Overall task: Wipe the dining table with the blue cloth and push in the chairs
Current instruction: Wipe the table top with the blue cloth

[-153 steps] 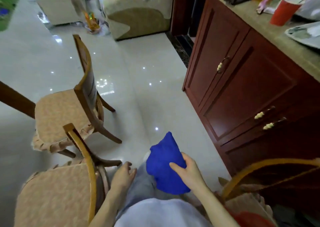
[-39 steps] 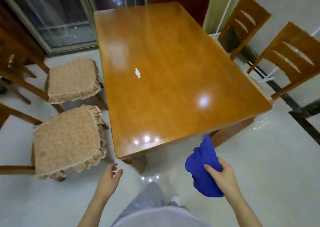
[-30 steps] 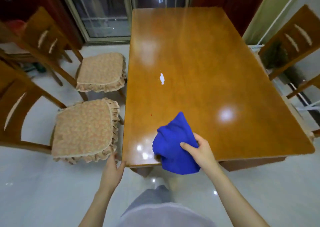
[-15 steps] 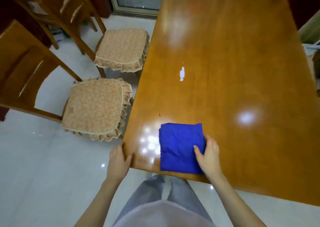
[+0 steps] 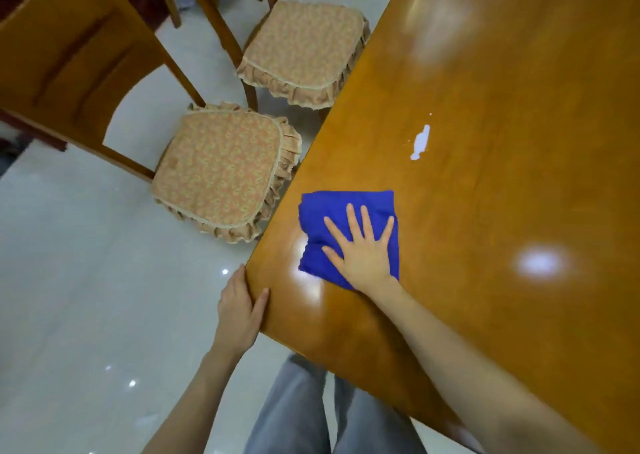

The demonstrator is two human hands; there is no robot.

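The blue cloth point(image 5: 323, 218) lies folded flat on the wooden dining table point(image 5: 502, 183) near its front left corner. My right hand point(image 5: 362, 247) presses flat on the cloth with fingers spread. My left hand point(image 5: 242, 308) grips the table's corner edge. A white smear point(image 5: 420, 142) marks the tabletop just beyond the cloth. Two wooden chairs with frilled beige cushions, the near chair point(image 5: 221, 166) and the far chair point(image 5: 303, 48), stand pulled out from the table's left side.
Glossy white tiled floor point(image 5: 86, 297) stretches to the left and below the table. The near chair's tall wooden back point(image 5: 69, 55) rises at the upper left. My grey trousers point(image 5: 311, 412) show below the table edge.
My right hand has moved from the cloth's right edge onto its top and flattened with fingers spread. The view has come closer and tilted. My left hand stays on the table corner.
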